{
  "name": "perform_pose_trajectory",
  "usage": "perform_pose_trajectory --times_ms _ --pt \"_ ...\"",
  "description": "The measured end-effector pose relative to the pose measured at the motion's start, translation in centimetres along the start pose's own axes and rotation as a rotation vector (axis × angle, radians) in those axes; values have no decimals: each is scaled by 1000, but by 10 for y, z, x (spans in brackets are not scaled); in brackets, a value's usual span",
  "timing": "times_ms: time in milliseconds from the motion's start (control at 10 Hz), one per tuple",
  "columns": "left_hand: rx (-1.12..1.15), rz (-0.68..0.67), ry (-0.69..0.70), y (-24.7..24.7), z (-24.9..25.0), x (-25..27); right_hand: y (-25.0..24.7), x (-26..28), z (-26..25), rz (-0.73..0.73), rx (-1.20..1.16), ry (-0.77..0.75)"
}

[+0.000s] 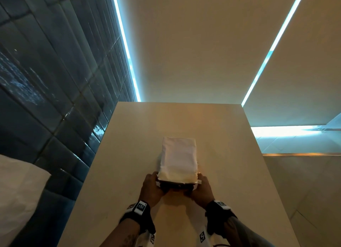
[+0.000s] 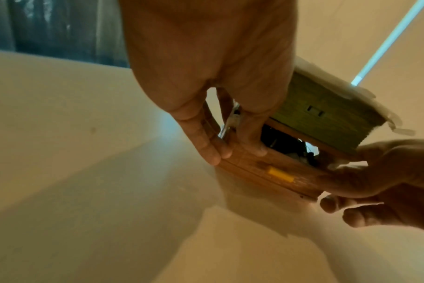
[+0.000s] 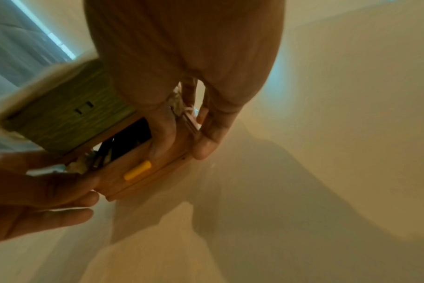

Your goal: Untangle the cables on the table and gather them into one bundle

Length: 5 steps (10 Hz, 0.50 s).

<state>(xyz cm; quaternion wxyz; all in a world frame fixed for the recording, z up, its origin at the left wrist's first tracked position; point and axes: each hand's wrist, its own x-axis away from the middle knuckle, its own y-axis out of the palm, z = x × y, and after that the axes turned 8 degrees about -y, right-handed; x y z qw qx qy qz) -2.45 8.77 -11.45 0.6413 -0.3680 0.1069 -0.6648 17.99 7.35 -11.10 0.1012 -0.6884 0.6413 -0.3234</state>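
A small wooden box (image 1: 178, 160) with a white-covered lid sits on the beige table (image 1: 129, 154), straight ahead of me. My left hand (image 1: 153, 187) grips its left end and my right hand (image 1: 201, 189) grips its right end. In the left wrist view the lid stands raised, and dark cables (image 2: 286, 145) show in the gap under it. The left fingers (image 2: 206, 149) press the box's side near a yellow catch (image 2: 280, 173). From the right wrist the same cables (image 3: 124, 143) and catch (image 3: 138, 170) show, with the right fingers (image 3: 206, 145) wrapped round the corner. Most of the cables are hidden inside.
A dark tiled wall (image 1: 46, 80) runs along the table's left side. Something white and soft (image 1: 16, 191) lies at the lower left. The table's right edge (image 1: 258, 154) drops off beside a lit recess. Bare tabletop surrounds the box.
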Motion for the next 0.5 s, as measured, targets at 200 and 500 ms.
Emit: perform_pose_trajectory --times_ms 200,500 --pt "-277 6 35 -10 11 -5 -2 -4 0 26 105 -10" --pt "-258 -49 -56 -10 3 0 -10 -1 3 -63 166 5"
